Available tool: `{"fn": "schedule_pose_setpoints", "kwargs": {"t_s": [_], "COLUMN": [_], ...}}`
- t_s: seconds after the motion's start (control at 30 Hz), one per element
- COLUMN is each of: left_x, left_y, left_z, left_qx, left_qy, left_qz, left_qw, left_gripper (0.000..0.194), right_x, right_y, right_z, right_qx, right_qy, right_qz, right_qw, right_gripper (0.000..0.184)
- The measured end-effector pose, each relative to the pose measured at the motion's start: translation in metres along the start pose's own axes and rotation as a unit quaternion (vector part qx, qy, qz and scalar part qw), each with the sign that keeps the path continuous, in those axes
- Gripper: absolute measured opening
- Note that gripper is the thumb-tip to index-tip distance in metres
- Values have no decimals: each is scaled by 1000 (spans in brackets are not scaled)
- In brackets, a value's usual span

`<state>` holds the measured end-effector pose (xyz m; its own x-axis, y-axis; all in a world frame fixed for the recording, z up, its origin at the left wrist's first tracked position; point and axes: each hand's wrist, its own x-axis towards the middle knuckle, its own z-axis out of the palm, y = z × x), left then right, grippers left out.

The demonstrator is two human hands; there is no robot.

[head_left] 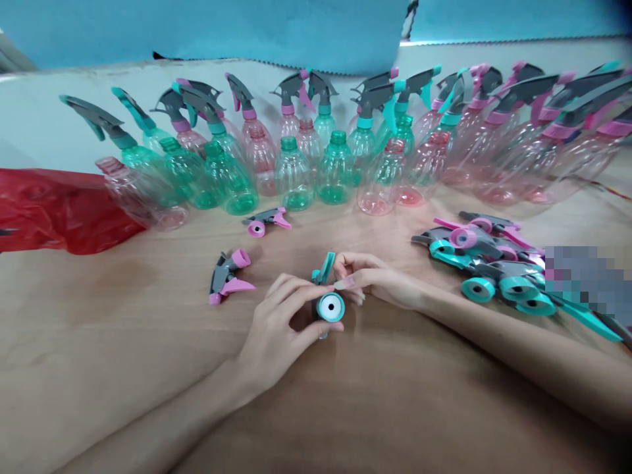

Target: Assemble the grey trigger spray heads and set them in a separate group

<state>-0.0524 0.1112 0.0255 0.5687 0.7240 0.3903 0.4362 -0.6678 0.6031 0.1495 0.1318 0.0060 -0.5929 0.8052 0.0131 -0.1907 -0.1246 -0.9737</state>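
Observation:
My left hand (276, 329) grips a spray trigger head with a teal collar (330, 307) between thumb and fingers, over the table. The collar's open end faces me and shows a white disc with a dark hole. My right hand (375, 280) is closed at the far side of the same spray head, its fingertips by the teal trigger (326, 268). Part of the grey body is hidden behind my fingers. Left of my hands lie a pink-and-grey spray head (228, 275) and, farther back, another pink-collared spray head (266, 221).
A pile of loose pink and teal spray heads (494, 263) lies at the right. Several clear green and pink bottles (295, 178) stand across the back, some with spray heads fitted. A red plastic bag (69, 210) is at the left on the wooden table (123, 342).

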Motion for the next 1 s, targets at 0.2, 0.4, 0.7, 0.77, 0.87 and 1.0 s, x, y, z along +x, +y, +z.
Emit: {"fn": "schedule_pose_setpoints", "kwargs": {"t_s": [0.2,0.4,0.7,0.77,0.87,1.0], "left_x": [-1,-2,-2,-2,-2,-3], "left_y": [-1,-5,-5,-6,-6,-6], "left_z": [-1,0,-2,-1,0,-2], "left_qx": [-7,-6,11,11,12,15], "left_qy": [6,0,-5,-4,-1,0], "left_qz": [-5,1,20,27,33,39], "left_qw": [1000,1000,1000,1000,999,999], "left_gripper": [25,21,18,19,19,18], "right_x": [-12,-26,-24,-25,-25,-26], "right_y": [-36,-59,-52,-51,-50,-49], "right_z": [11,29,33,33,34,36], "right_qx": [-242,-550,-616,-616,-626,-644], "right_qy": [25,4,0,5,8,10], "right_qz": [-39,-134,-111,-97,-89,-97], "right_qw": [969,824,780,782,775,759], "right_gripper": [15,8,7,9,15,10]}}
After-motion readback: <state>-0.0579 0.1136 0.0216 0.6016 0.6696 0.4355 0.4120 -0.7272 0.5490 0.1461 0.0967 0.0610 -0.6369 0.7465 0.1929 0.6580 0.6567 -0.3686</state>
